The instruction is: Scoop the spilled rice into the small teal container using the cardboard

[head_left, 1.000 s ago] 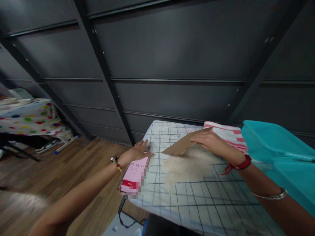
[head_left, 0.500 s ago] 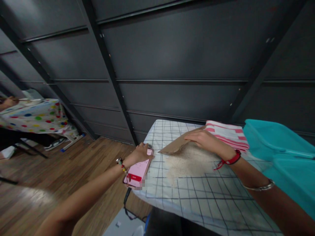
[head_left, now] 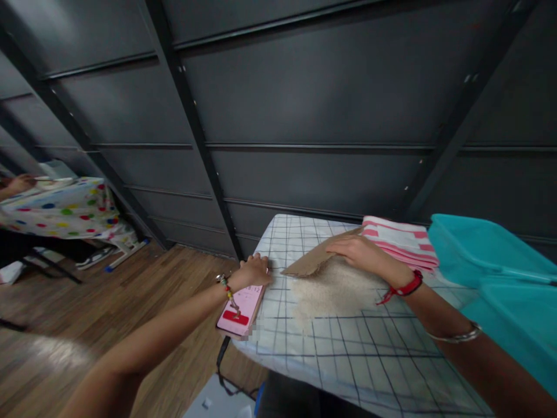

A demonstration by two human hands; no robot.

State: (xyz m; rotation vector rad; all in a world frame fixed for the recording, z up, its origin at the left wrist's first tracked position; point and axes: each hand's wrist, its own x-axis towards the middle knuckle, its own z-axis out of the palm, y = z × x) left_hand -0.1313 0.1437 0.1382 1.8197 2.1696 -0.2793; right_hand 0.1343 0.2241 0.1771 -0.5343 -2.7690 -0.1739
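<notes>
My right hand (head_left: 359, 251) grips a brown cardboard piece (head_left: 307, 259) by its upper edge. The cardboard stands tilted on the white checked tablecloth. On the near side of the cardboard a heap of fine beige grains, like sand (head_left: 335, 290), spreads thinly over the cloth. At the table's left edge lies a smartphone (head_left: 243, 305) with a lit pink screen. Across the phone's far end rests my left hand (head_left: 251, 271), fingers apart and palm down, covering part of the screen.
A folded pink-and-white striped towel (head_left: 402, 239) lies behind my right hand. Two turquoise plastic bins (head_left: 487, 244) stand at the right. Dark panels (head_left: 313, 104) rise behind the table. At far left, another person's hand (head_left: 20, 184) is over a polka-dot tablecloth (head_left: 65, 212).
My left hand has shifted slightly up and right along the phone, and its bracelet hangs over the screen. My right hand and the cardboard have hardly moved.
</notes>
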